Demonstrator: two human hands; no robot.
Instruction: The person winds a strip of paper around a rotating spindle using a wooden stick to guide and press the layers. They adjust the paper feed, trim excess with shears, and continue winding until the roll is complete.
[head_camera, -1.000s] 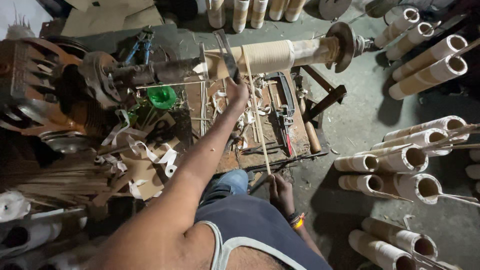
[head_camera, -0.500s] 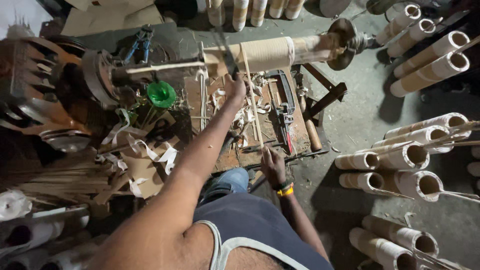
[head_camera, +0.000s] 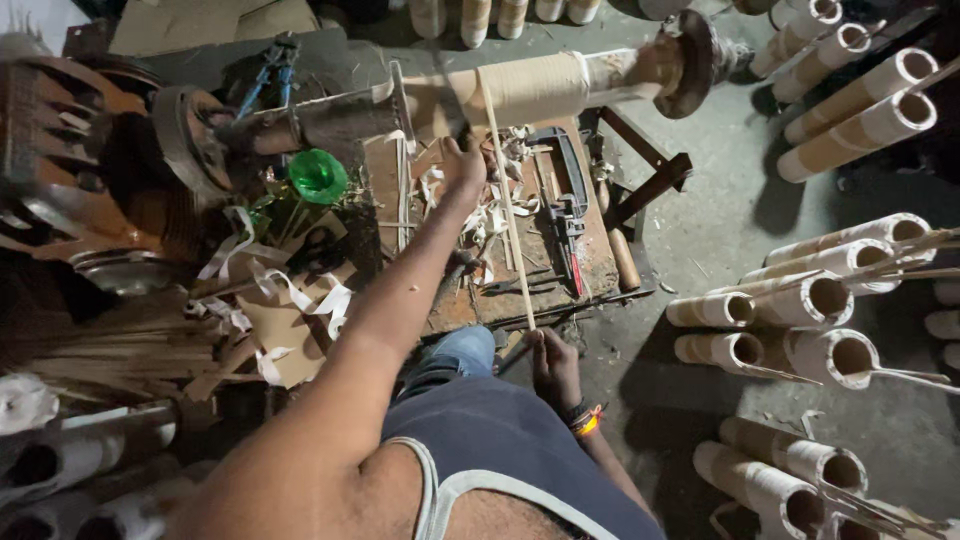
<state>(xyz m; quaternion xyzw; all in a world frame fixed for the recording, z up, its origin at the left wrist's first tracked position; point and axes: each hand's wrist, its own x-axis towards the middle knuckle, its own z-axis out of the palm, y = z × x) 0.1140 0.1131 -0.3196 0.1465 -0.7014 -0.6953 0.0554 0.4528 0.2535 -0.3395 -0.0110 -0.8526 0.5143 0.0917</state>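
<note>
The left hand (head_camera: 462, 160) reaches out and presses a dark tool, gripped shut, against the pale cylinder (head_camera: 510, 90) mounted crosswise on the lathe (head_camera: 200, 140). The right hand (head_camera: 552, 362) sits low near the body, closed on the near end of a long thin stick (head_camera: 508, 200) that runs up across the surface (head_camera: 590, 270) to the cylinder. The cylinder looks smooth and evenly round along its middle, so the shaping seems well along, though it is not yet off the lathe; curled shavings (head_camera: 490, 215) lie heaped below it. On the surface lies one red-handled wrench (head_camera: 568, 225). One green cup (head_camera: 317, 176) stands beside the lathe. On the floor to the right about ten finished tubes (head_camera: 830, 300) lie in loose rows, with more partly cut off at the edges.
</note>
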